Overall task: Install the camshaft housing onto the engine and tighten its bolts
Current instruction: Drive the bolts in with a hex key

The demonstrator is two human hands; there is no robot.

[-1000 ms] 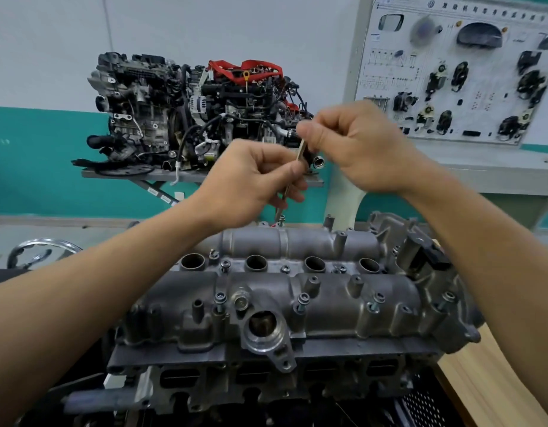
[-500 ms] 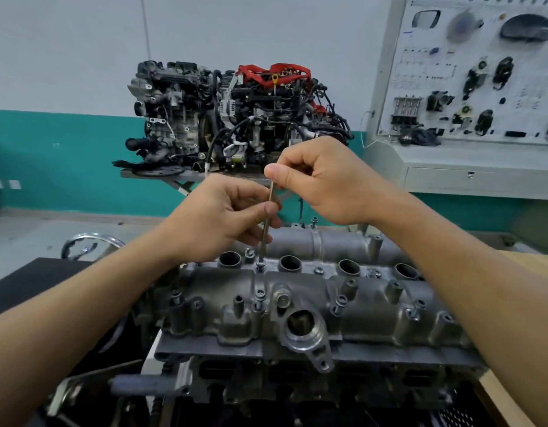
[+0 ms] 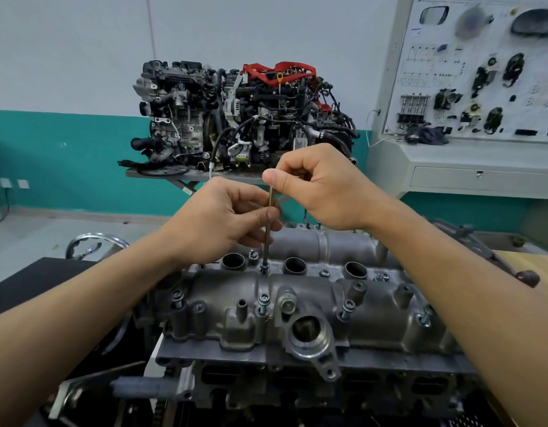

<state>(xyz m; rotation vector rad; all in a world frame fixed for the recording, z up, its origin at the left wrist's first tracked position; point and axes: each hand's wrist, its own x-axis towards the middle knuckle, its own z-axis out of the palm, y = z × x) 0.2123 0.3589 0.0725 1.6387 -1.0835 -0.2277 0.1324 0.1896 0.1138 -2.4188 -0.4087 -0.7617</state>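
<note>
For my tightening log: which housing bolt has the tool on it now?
The bolt between the two leftmost round bores: the thin tool, pinched by left hand and right hand, stands on it. Nothing touches the others.

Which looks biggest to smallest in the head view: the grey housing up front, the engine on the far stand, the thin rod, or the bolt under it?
1. camshaft housing, nearest the camera.
2. engine on the far stand; farther off, so true size unsure.
3. thin rod.
4. bolt at its tip.
</note>
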